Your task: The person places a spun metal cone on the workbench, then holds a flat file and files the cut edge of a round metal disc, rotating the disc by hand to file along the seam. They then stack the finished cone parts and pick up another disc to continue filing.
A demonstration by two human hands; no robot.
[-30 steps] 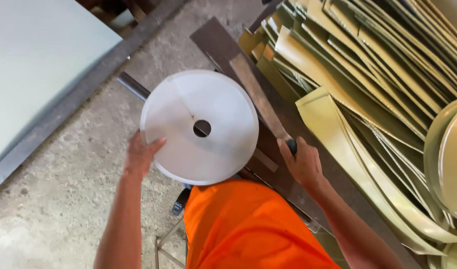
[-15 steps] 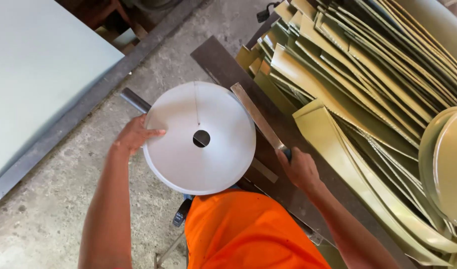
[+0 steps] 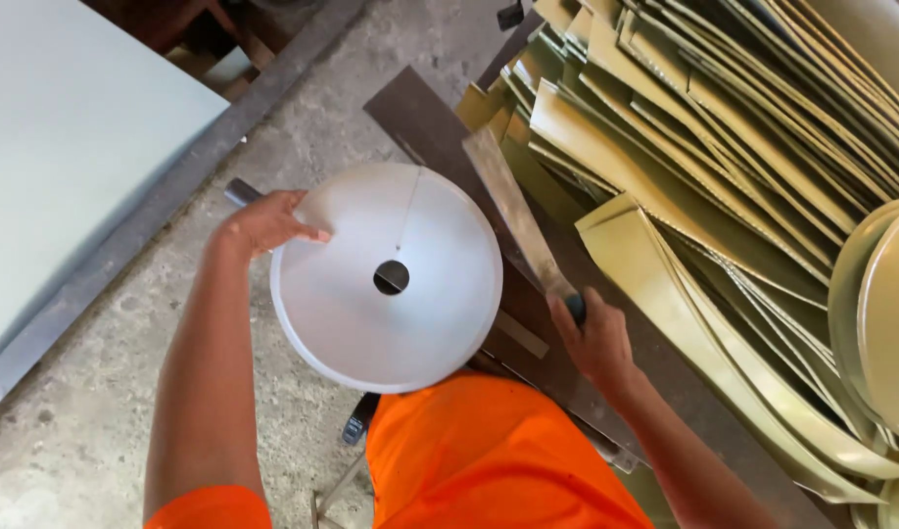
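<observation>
A pale grey metal cone (image 3: 386, 279) with a round hole in its middle and a seam running to its far rim sits in front of me. My left hand (image 3: 268, 220) grips its upper-left rim, fingers over the edge. My right hand (image 3: 594, 338) is closed on the dark handle of a long flat metal lever (image 3: 513, 211) that runs away from me beside the cone's right side. My orange-clad lap lies below the cone.
A heap of yellow-green cut metal sheets (image 3: 724, 147) fills the right side, with round yellow-green pieces (image 3: 885, 313) at the far right. A dark steel plate (image 3: 425, 118) lies under the lever. A pale flat panel (image 3: 68, 137) and a grey bar (image 3: 156, 211) border the concrete floor on the left.
My left hand has slid along the cone's rim from its left side toward the upper left. The right hand stays on the lever handle.
</observation>
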